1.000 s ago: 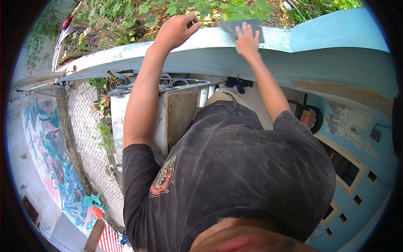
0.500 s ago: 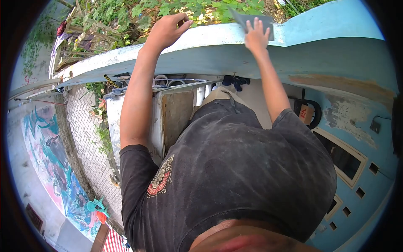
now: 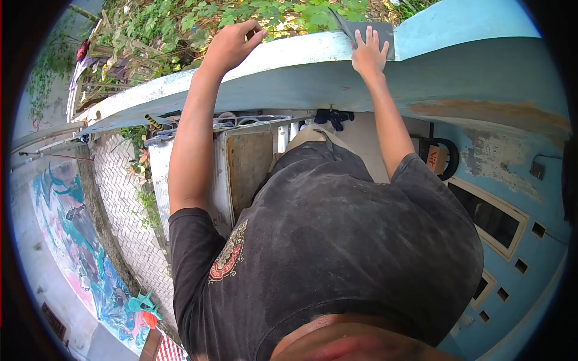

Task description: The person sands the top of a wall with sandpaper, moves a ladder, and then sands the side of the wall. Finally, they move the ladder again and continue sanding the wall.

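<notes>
Biggest item: pale blue curved concrete ledge point(image 3: 289, 72) running across the top of the view, paint patchy and worn. Below it, a blue wall with peeling paint point(image 3: 512, 162) on the right. The person stands on a silver metal ladder with a brown board platform point(image 3: 241, 168), well above the paved ground. Green plants point(image 3: 198, 15) lie beyond the ledge.

Work piece: flat dark grey abrasive-looking sheet point(image 3: 382, 30), lying on the ledge top at the right, far edge slightly past the fingertips.

Right hand point(image 3: 368, 55): flat, fingers spread wide, palm pressing the sheet onto the ledge. Not pinching it.

Left hand point(image 3: 232, 42): fingers curled narrow over the far rim of the ledge, nothing loose in it. Reads as a brace.

Judgement on doing the rubbing well:
- keep the palm flat so pressure spreads over the sheet, not just the fingertips
- short overlapping strokes along the curve
- hold the left-hand brace and keep weight centred on the ladder; reach is long, and overreaching sideways is the main risk
- watch that the sheet doesn't slide off the far edge
</notes>
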{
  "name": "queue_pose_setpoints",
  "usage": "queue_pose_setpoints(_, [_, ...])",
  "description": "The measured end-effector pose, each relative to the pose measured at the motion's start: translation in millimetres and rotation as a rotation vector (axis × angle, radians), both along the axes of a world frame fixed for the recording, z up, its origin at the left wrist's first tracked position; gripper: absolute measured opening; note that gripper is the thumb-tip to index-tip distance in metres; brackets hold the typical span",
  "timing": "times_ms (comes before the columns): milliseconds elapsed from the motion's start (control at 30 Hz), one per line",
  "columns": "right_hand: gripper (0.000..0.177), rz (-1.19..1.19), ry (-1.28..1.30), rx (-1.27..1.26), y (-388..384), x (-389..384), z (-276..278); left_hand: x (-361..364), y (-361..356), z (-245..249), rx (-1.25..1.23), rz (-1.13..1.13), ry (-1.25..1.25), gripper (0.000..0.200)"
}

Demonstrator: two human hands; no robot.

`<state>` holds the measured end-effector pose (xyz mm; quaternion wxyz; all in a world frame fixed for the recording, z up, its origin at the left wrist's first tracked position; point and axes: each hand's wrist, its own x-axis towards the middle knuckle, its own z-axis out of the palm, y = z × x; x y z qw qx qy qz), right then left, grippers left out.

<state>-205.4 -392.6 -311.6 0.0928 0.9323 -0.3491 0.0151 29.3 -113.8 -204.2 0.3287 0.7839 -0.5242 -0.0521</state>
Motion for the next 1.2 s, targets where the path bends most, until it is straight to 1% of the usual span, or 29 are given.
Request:
queue_pose_setpoints(33, [0.065,-0.026,0.022,-0.003,8.6,-2.6,6.6,1.1,-1.4,-0.6,-0.014,-0.016,0.000,0.032])
queue_pose_setpoints(100, [0.065,0.041,0.110,0.015,62.4,7.4,-19.1,-0.7,-5.4,2.1,-0.038,-0.042,-0.003,0.032])
queue_pose_setpoints(167, [0.066,0.208,0.214,0.181,111.3,13.1,-40.4,-1.5,-2.9,11.3,0.077,0.011,0.106,0.034])
queue_pose_setpoints(200, [0.066,0.204,0.210,0.177,104.5,13.2,-40.4,-1.1,-1.3,11.8,0.079,0.016,0.041,0.034])
queue_pose_setpoints(267, [0.066,0.243,0.122,0.247,85.7,10.0,-44.8,-0.8,0.1,11.6,0.072,0.007,0.060,0.033])
queue_pose_setpoints(300, [0.063,0.156,0.172,0.137,69.1,7.0,-25.4,-2.0,-0.4,11.4,0.063,0.002,0.082,0.033])
queue_pose_setpoints(333, [0.059,0.087,0.147,0.087,44.6,0.0,-7.1,-3.4,-0.6,13.1,0.066,-0.005,0.082,0.033])
queue_pose_setpoints(367, [0.056,0.042,0.074,0.012,14.7,-6.7,-2.1,-4.2,-0.6,16.2,0.067,0.007,0.085,0.034])
queue_pose_setpoints(400, [0.057,0.020,-0.028,-0.006,-4.2,-11.8,6.7,-5.7,0.6,16.4,0.069,0.020,0.092,0.034])
queue_pose_setpoints(433, [0.060,0.028,-0.057,0.026,-12.1,-15.1,9.5,-5.3,1.6,13.5,0.072,0.020,0.098,0.034])
queue_pose_setpoints(467, [0.061,-0.010,0.019,-0.001,-5.0,-16.0,3.0,-2.7,0.5,11.1,0.050,0.001,0.069,0.033])
queue_pose_setpoints(500, [0.062,-0.048,0.092,-0.032,18.1,-11.1,8.6,-1.7,-0.8,9.8,0.025,-0.017,0.037,0.032])
queue_pose_setpoints(533, [0.065,0.010,0.156,-0.017,36.7,-8.2,-3.6,-3.2,-0.4,9.7,0.019,-0.014,0.037,0.032])
queue_pose_setpoints(567, [0.066,0.084,0.184,0.079,59.7,-5.4,-8.9,-2.4,0.6,10.8,0.029,-0.005,0.046,0.032])
queue_pose_setpoints(633, [0.066,0.208,0.217,0.155,73.0,-9.3,-19.5,-2.9,-1.1,13.4,0.050,0.001,0.067,0.033])
queue_pose_setpoints(700, [0.061,0.213,0.159,0.144,41.0,-13.1,-15.2,-3.3,-1.7,13.3,0.039,-0.006,0.057,0.033])
queue_pose_setpoints(733, [0.058,0.135,0.177,0.008,22.5,-16.4,-0.9,-3.3,-1.0,13.3,0.044,0.001,0.049,0.033])
queue_pose_setpoints(767, [0.059,0.074,0.116,-0.024,-3.4,-20.3,8.3,-3.5,1.5,12.5,0.052,0.011,0.043,0.034])
queue_pose_setpoints(833, [0.062,0.059,-0.003,0.031,-18.1,-19.0,12.1,-2.9,0.8,8.3,0.062,0.009,0.046,0.034])
queue_pose_setpoints(867, [0.063,0.047,0.065,0.018,-7.6,-15.8,2.5,-1.4,-1.0,7.6,0.062,0.001,0.042,0.034])
queue_pose_setpoints(900, [0.065,0.033,0.133,0.001,21.3,-6.9,5.1,0.0,-2.1,8.3,0.058,0.002,0.043,0.034])
queue_pose_setpoints(933, [0.066,0.092,0.165,0.079,49.5,2.5,-3.3,0.5,-2.4,9.6,0.054,-0.007,0.048,0.034])
queue_pose_setpoints(1000, [0.066,0.280,0.328,0.131,96.7,20.9,-37.4,-1.8,-2.1,9.6,0.049,-0.014,0.052,0.034])
queue_pose_setpoints(1033, [0.066,0.279,0.326,0.131,95.8,19.5,-40.0,-2.6,-1.7,9.5,0.049,-0.012,0.057,0.034])
queue_pose_setpoints(1100, [0.064,0.413,0.313,0.280,85.7,24.1,-40.8,0.4,-1.1,11.7,0.049,-0.008,0.049,0.034])
queue_pose_setpoints(1133, [0.062,0.328,0.270,0.235,68.7,22.0,-25.9,-0.1,0.2,10.9,0.038,0.006,0.030,0.034])
queue_pose_setpoints(1200, [0.063,0.172,0.086,0.068,11.5,13.3,-9.5,-2.0,2.5,6.7,0.010,0.010,0.030,0.033])
